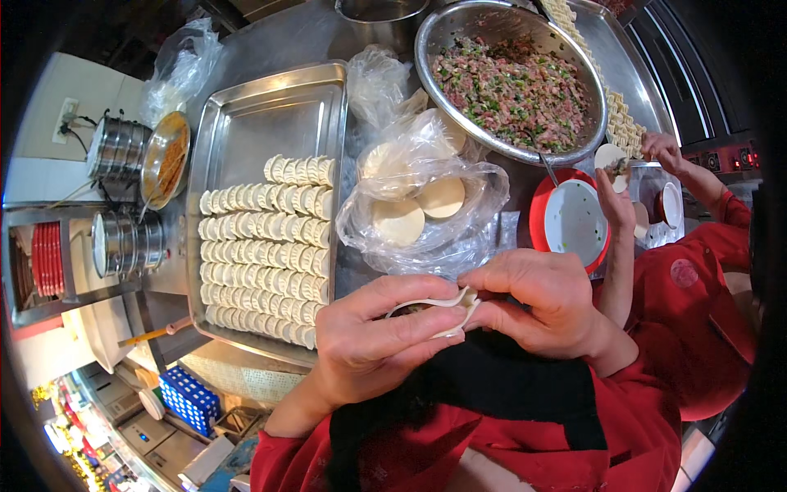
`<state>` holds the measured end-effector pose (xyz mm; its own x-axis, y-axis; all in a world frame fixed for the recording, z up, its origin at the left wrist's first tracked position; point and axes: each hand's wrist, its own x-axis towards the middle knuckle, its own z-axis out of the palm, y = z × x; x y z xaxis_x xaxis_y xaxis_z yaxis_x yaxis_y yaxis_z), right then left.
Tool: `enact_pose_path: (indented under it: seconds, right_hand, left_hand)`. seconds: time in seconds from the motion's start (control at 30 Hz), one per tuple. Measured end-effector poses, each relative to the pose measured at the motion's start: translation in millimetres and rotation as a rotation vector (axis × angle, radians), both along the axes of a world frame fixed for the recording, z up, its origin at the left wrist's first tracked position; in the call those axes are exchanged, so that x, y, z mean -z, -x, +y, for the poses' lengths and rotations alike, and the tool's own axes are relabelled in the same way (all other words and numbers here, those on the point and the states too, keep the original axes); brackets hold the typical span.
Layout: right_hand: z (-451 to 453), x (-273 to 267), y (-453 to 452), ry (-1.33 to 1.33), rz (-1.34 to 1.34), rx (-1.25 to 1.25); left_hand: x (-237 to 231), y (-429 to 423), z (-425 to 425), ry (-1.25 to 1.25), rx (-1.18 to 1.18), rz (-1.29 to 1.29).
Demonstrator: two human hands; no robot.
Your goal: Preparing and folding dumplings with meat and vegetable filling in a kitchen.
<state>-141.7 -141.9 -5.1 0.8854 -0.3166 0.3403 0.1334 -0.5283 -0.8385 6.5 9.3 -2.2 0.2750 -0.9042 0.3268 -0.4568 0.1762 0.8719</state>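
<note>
Between my two hands is a dumpling wrapper (454, 301) folded over a dark filling, its edges partly pressed together. My left hand (387, 332) cradles the folded body, thumb along one side and fingers along the other. The fingertips of my right hand (538, 301) pinch the wrapper's right end. Just beyond them, round wrappers (398, 222) lie stacked in a clear plastic bag (430, 255). To the left, pleated dumplings (264, 252) fill several rows of a steel tray (270, 92). A steel bowl (424, 61) of minced meat with chopped greens (513, 92) stands beyond the bag.
A white bowl (576, 215) with a red rim stands right of the bag. A co-worker's hand (616, 200) holds a filled wrapper at the right, near another dumpling tray (642, 67). Steamer-like steel containers (126, 243) and a bowl of orange food (169, 160) stand far left.
</note>
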Motion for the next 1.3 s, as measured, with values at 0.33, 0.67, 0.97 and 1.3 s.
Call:
enact_pose_path:
  seconds: [0.33,0.67,0.97,1.3]
  right_hand:
    - [7,-9,-6,0.149,-0.065,-0.007]
    - [3,-13,-4,0.135,-0.081,-0.03]
    - [7,-10,-6,0.13,-0.106,0.022]
    - [6,-15,-7,0.163,-0.136,-0.048]
  left_hand:
    - [-3,-1,0,0.023,-0.085,-0.035]
    - [-9,-1,1,-0.032,-0.051,0.012]
    - [-8,-1,0,-0.001,-0.029,-0.015]
    - [-12,-2,8,-0.01,-0.077,-0.017]
